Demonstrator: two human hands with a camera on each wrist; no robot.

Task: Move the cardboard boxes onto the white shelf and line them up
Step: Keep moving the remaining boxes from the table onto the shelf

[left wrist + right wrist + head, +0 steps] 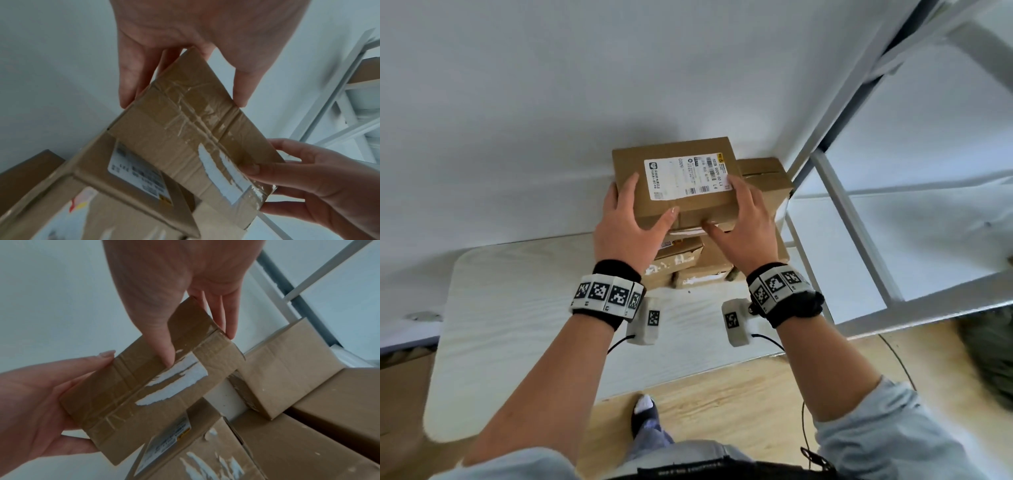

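Note:
I hold one cardboard box [630, 161] with a white shipping label, lifted just above a pile of other cardboard boxes [688, 260]. My left hand [635, 209] grips its left end, thumb on top and fingers round the side. My right hand [726, 205] grips the right end the same way. In the left wrist view the left hand [183, 104] clasps the taped box [195, 129], with the right hand [308, 178] at its far end. From the right wrist, the right hand [199, 350] pinches the box [133, 394] and the left hand [41, 402] holds the other end.
The pile stands at the back right of a white table [517, 308] against a white wall. Another box [763, 178] sits behind the held one. The white shelf [928, 240] with its metal uprights stands right of the table. Below are a wooden floor, a cable and my foot [643, 407].

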